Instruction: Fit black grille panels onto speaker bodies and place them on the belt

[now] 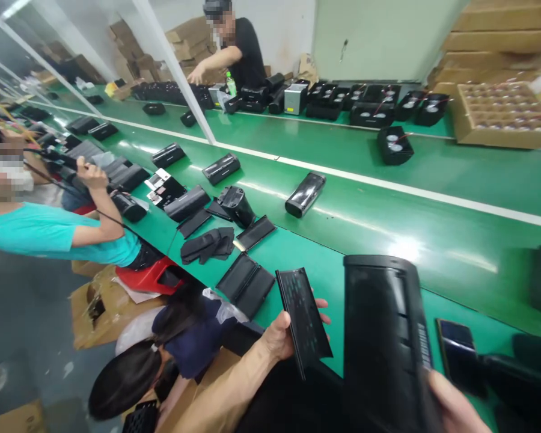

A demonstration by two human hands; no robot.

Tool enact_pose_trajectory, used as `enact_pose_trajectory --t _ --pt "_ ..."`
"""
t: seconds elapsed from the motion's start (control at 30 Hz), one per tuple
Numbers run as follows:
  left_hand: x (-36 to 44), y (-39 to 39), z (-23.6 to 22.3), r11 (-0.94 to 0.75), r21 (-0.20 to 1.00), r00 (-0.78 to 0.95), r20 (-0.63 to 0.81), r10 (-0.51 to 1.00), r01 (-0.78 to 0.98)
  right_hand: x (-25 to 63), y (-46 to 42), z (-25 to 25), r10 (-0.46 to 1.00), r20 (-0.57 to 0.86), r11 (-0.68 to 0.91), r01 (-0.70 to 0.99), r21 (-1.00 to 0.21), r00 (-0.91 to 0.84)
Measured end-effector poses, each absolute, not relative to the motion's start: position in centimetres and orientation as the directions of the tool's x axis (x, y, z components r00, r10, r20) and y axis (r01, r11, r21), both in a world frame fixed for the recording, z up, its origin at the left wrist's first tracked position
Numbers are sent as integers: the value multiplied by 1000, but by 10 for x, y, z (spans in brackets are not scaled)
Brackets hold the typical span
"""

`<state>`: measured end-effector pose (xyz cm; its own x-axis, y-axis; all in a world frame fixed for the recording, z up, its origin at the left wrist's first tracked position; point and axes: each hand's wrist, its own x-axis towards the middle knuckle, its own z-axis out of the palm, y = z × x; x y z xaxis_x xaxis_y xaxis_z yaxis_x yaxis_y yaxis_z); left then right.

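Note:
My left hand (pixel 280 335) is closed around a thin black plastic panel (pixel 303 316) with slots across its face, held tilted above the table edge. Close to the camera, a large glossy black plastic housing (pixel 381 337) stands upright at my right hand (pixel 453 402), which grips its lower right side; some of these fingers are hidden behind it. Panel and housing are apart. Left of the panel, more flat black panels (pixel 246 282) lie on the green table. Beyond them are a pair of dark gloves (pixel 207 244) and a black housing standing on end (pixel 237 204).
A dark phone-like slab (pixel 457 349) lies at the right. Another glossy housing (pixel 305 193) rests on the green belt (pixel 365 228). One person crouches beside the table at lower left, another in turquoise (pixel 49 231) sits at left, and a third stands across. A cardboard box (pixel 500 135) sits far right.

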<state>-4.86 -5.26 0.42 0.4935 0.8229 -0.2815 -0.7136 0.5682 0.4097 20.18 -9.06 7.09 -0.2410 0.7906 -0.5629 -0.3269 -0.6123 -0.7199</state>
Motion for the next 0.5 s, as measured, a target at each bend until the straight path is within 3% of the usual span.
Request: enact_pose_trajectory --t 0.07,0.17,0.33,0.5 --pt "-38 -50 2 619 436 550 -290 783 -653 192 -90 83 805 -591 -591 -183 -786 -61" --pt "-18 -45 7 629 486 567 -289 771 -608 183 -78 91 859 -499 -511 149 -847 110" --pt "5 -43 18 580 513 516 -279 810 -633 190 -70 81 884 -463 -446 418 -791 67" --pt "10 -44 16 555 502 482 -280 830 -663 203 -72 70 856 -517 -447 533 -718 22"
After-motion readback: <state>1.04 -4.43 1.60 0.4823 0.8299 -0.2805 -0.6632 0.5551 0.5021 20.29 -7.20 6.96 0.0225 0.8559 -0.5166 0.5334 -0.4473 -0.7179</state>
